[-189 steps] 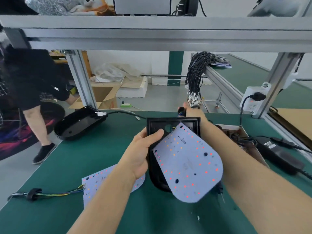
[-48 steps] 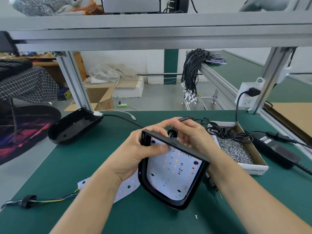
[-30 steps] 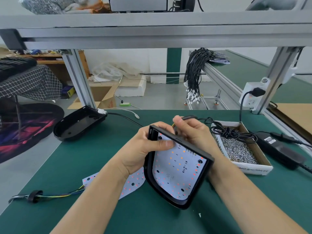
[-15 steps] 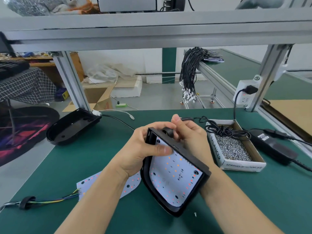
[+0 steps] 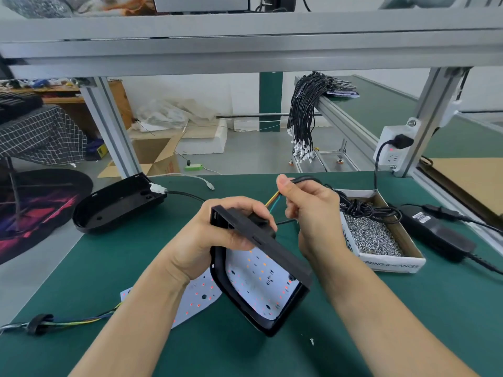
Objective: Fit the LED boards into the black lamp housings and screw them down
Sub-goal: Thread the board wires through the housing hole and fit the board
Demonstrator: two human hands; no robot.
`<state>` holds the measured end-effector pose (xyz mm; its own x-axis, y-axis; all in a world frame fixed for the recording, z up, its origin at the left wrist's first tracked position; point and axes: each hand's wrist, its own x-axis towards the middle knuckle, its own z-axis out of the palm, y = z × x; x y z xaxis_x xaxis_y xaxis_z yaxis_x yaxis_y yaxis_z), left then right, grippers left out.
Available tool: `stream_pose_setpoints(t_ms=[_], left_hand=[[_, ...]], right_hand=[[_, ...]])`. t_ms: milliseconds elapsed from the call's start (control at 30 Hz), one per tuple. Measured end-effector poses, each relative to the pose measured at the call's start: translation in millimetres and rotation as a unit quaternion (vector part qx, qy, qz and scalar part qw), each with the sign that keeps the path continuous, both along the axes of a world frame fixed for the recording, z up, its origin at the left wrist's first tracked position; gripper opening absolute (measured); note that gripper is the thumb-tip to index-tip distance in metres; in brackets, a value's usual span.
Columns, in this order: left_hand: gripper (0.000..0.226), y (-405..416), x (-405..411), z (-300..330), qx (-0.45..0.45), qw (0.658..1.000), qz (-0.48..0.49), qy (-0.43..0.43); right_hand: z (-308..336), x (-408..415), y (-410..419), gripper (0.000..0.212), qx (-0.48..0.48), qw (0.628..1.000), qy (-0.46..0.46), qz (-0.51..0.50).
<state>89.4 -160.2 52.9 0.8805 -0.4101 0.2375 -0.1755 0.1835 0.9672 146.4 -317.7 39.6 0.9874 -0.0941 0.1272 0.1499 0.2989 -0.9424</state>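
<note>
Head view: housing [image 5: 261, 268] between hands [image 5: 217, 235].

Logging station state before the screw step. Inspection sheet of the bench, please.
Surface: green mat, one loose screw.
Job's things: LED board sits in tilted black housing; spare housing and spare board lie left.
Clutter: screw box.
Grip: left hand holds the housing's top; right hand pinches the lead wires.
Cables: black adapter, loose harness.
Surroundings: aluminium frame, cartons on floor.
</note>
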Motion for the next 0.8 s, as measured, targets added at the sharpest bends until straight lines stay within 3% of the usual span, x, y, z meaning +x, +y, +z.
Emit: stream_pose_setpoints(t_ms=[100,167,233,300,400,500,800], left_hand=[[0.042,-0.2,-0.7,-0.8,-0.004,1.0,-0.001,0.0],[0.05,1.1,-4.5,-1.2,-0.01,1.0,-0.01,0.001],[0.055,3.1,-8.6,-0.5,-0.01,1.0,0.002,-0.002],[0.053,4.0,-11.3,1.2,-0.02,1.0,0.016,-0.007],[0.052,2.2,-13.9,-0.2,-0.017,0.998,0.058,-0.016],[0.042,2.9,-16.0,-7.5,-0.002,0.987,0.156,-0.027],[0.029,-3.8,-16.3,-11.4,-0.01,0.984,0.166,-0.06]], right_hand=[[-0.5,-2.2,-3.7,0.027,0.045,0.997,0.016,0.056],[-0.9,-9.8,-6.6,0.035,0.045,0.983,0.048,0.174],[-0.8,-16.5,-10.6,0.059,-0.035,0.953,0.064,0.294],[2.2,-22.5,-12.9,0.055,-0.102,0.929,0.027,0.354],[11.5,-24.3,-18.1,0.035,-0.132,0.929,0.003,0.346],[18.4,-23.3,-27.4,0.019,-0.075,0.928,0.025,0.365],[19.6,-27.1,-38.7,0.024,-0.024,0.913,0.096,0.396]])
